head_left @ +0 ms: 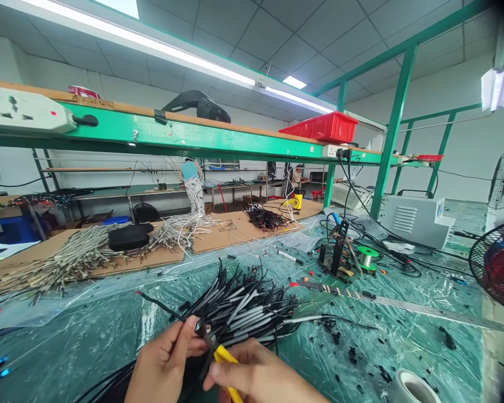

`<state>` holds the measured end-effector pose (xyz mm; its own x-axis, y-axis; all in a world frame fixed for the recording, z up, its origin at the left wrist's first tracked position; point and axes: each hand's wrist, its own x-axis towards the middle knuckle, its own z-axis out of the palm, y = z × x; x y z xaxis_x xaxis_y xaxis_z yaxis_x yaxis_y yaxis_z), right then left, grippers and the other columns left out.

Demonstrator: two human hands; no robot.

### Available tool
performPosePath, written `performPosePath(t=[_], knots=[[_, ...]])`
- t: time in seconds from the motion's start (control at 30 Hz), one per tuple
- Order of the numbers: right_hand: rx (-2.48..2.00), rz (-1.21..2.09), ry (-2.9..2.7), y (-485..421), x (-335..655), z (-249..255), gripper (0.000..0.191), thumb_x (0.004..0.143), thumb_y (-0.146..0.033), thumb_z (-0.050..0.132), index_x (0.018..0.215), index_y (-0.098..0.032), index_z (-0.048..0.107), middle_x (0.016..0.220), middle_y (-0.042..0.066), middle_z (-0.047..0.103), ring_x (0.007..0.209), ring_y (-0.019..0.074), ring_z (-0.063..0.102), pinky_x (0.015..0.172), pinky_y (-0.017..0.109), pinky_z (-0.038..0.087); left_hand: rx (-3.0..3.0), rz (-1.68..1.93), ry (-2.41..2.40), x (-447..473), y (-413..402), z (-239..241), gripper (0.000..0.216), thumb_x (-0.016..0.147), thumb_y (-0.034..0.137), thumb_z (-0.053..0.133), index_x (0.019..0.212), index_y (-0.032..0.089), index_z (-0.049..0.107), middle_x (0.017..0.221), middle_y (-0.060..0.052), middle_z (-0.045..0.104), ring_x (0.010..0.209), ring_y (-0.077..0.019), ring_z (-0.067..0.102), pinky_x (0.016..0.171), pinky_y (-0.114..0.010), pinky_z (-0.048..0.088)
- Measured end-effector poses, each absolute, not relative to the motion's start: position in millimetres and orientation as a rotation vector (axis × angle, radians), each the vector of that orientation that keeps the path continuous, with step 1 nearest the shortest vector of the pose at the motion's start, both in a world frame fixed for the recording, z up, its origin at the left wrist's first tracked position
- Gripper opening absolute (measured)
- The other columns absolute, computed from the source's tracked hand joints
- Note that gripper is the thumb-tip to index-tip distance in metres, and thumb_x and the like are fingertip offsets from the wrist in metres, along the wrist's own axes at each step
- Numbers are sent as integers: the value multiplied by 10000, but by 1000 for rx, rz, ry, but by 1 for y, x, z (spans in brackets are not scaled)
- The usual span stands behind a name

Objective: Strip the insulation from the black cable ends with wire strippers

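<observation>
My left hand (166,358) is closed in a pinch on a thin black wire (162,303) that runs up and to the left with a red tip. My right hand (256,375) is closed on a yellow-handled tool (225,364), whose tip meets the wire at my left fingertips. Just beyond both hands lies a pile of black and grey wires (243,308) on the plastic-covered bench (101,330).
A metal ruler (403,305) lies to the right, with a solder spool (367,254) and a stand behind it. Cardboard (218,238) with wire bundles covers the far side. A fan (498,268) stands at right, a tape roll (411,387) near the front edge. Two people work far back.
</observation>
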<state>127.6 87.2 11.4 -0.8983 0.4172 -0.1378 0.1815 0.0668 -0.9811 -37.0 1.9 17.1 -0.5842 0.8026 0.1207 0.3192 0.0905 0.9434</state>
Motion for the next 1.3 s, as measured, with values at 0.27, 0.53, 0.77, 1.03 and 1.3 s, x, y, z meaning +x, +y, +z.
performPosePath(t=[0.27, 0.53, 0.77, 1.03, 1.3], knots=[[-940, 829, -2493, 78, 124, 14, 251, 691, -376, 643, 881, -211, 643, 791, 21, 626, 695, 185, 560, 612, 265, 388, 1169, 1475, 1960, -37, 4, 13, 429, 815, 598, 528, 865, 211, 706, 829, -43, 797, 816, -249, 743, 780, -292, 566], [-980, 698, -2563, 79, 126, 22, 344, 729, -381, 590, 1037, -233, 630, 1042, 76, 676, 910, 290, 648, 750, 344, 467, 1235, 1492, 1969, -38, 5, 10, 431, 775, 638, 535, 751, 241, 699, 742, -40, 790, 767, -260, 750, 741, -295, 583], [-855, 842, -2480, 81, 127, 13, 215, 747, -392, 608, 858, -211, 640, 808, 35, 653, 706, 199, 577, 620, 282, 375, 1283, 1502, 1992, -39, 5, 7, 384, 794, 603, 546, 761, 260, 716, 762, -32, 793, 787, -249, 746, 748, -261, 566], [-620, 2166, -1947, 91, 120, 3, 510, 734, -608, 591, 902, -140, 706, 588, -4, 549, 441, 81, 418, 441, 213, 269, 1248, 1566, 1993, -38, 4, 9, 442, 807, 610, 524, 949, 243, 725, 739, -16, 788, 760, -229, 743, 715, -251, 568], [-572, 1826, -2090, 85, 123, 4, 497, 755, -627, 611, 597, -164, 523, 521, -32, 479, 439, 61, 375, 433, 209, 264, 1152, 1564, 1945, -37, 8, 12, 559, 754, 678, 532, 1018, 216, 705, 925, -35, 799, 774, -212, 744, 736, -250, 573]])
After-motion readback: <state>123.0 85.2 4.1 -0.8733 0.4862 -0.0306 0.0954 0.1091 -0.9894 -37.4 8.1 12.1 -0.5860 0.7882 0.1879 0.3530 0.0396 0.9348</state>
